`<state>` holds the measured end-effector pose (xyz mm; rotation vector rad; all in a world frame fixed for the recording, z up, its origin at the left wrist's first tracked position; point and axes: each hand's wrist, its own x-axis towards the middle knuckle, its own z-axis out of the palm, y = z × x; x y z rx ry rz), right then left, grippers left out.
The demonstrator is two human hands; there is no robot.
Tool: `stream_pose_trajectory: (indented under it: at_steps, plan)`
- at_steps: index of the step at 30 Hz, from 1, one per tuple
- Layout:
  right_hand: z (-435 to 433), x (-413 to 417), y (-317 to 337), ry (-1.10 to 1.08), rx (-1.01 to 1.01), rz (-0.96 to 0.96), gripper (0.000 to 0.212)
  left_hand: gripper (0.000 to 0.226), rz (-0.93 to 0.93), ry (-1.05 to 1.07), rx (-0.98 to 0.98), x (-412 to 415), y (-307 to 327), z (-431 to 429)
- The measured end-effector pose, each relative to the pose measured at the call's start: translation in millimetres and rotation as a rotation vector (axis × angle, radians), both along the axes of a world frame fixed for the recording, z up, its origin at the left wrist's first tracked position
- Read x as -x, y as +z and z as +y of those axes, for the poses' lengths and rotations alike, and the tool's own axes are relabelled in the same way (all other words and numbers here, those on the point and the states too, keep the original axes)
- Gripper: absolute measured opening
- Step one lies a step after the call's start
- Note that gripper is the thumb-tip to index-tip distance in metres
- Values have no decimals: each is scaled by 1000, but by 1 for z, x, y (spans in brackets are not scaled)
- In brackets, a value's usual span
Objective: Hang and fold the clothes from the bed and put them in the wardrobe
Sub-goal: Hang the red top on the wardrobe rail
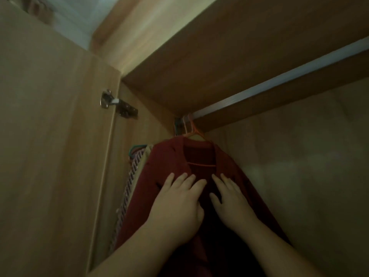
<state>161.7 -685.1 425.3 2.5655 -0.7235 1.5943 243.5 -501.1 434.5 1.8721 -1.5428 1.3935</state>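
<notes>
A dark red jacket (165,162) hangs on an orange hanger (196,134) from the metal rail (279,78) inside the wardrobe, at the rail's left end. My left hand (177,204) lies flat on the jacket's left front panel, fingers spread. My right hand (229,200) rests flat on the right front panel, fingers apart. Both hands press on the cloth near the lapels without gripping it. The jacket's lower part is hidden in shadow behind my forearms.
A striped pink-and-white garment (127,188) on a teal hanger (135,149) hangs just left of the jacket. The open wardrobe door (50,136) with a metal hinge (117,105) stands to the left. A wooden shelf (219,56) runs above the rail. The back wall (299,166) is bare to the right.
</notes>
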Motion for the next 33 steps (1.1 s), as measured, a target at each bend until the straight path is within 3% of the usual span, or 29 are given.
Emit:
stream_pose_trajectory:
  at_steps: [5,14,23,29,33]
  plan:
    - [56,49,-53,-208,-13,-37,63,62,46,-206,-71,9,-43,19]
    - [239,148,-190,-645,-137,-24,64,64,385,-733,-255,59,-163,79]
    - [459,244,-325,-1118,-417,256,67,62,402,-1026,-685,158,-342,197]
    - [581,269,-420,-1205,-594,346,65,66,386,-1108,-969,187,-452,304]
    - [671,277,-493,-1245,-833,285,64,64,300,-1061,-1151,194,-514,384]
